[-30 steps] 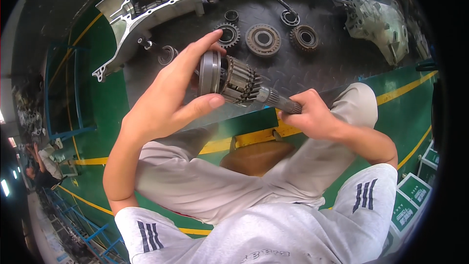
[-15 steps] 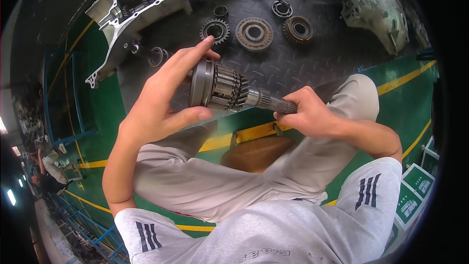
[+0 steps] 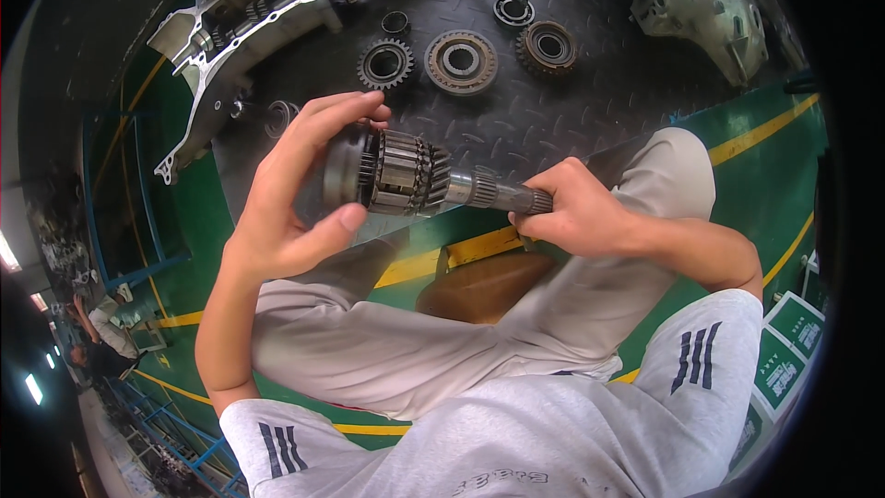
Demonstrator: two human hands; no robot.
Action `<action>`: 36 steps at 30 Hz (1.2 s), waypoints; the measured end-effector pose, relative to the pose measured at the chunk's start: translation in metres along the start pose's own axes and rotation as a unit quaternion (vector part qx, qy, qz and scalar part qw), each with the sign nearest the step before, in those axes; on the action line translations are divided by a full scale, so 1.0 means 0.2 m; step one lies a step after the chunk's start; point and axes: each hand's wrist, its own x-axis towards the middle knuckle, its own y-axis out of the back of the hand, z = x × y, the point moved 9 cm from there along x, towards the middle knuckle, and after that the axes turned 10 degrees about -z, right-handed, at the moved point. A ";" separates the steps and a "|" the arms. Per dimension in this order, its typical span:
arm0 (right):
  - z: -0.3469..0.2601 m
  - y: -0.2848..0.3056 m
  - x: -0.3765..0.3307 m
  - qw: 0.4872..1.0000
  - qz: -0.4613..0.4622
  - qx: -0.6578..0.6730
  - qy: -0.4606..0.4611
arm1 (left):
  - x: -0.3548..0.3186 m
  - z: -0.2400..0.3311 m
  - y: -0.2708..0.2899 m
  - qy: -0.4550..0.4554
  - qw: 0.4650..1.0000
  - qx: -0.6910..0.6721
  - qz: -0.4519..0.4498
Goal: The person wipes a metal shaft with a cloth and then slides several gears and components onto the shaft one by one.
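Note:
A gear shaft from a gearbox lies across in front of me, tilted slightly, above my lap. My right hand is closed round its thin splined end. My left hand curves round a smooth metal ring at the shaft's thick end, fingers over the top and thumb below. Motion blurs the ring. Fine teeth show between it and the ridged hub; whether the ring still sits on the shaft is hidden by my hand.
On the dark tread-plate table lie a toothed gear, a wide gear, a brownish gear, a bearing and a small ring. An opened gearbox housing stands left, another casing right. A person is far left.
My left hand has moved left with the metal ring, baring fine teeth beside the hub. The shaft has shifted slightly left. My right hand keeps its hold. The table parts appear shifted up and left.

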 end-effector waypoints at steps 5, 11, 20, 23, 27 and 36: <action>0.00 -0.01 0.00 1.000 -0.006 0.004 0.000 | -0.01 -0.05 0.03 0.030 0.999 0.003 0.024; 0.02 -0.01 0.00 1.000 -0.006 0.007 -0.012 | -0.01 -0.10 0.01 0.057 0.997 -0.037 0.037; 0.03 -0.02 0.01 1.000 -0.006 0.014 -0.013 | -0.06 -0.20 0.10 0.091 0.992 -0.073 0.051; 0.03 -0.01 0.01 1.000 0.002 0.004 -0.004 | -0.09 -0.29 0.14 0.165 0.984 0.006 0.073; 0.04 -0.01 0.01 1.000 -0.004 0.000 -0.031 | -0.08 -0.33 0.04 0.172 0.945 0.278 -0.014; 0.04 0.00 0.01 0.999 0.007 0.003 -0.049 | -0.07 -0.38 -0.06 0.144 0.877 0.455 -0.059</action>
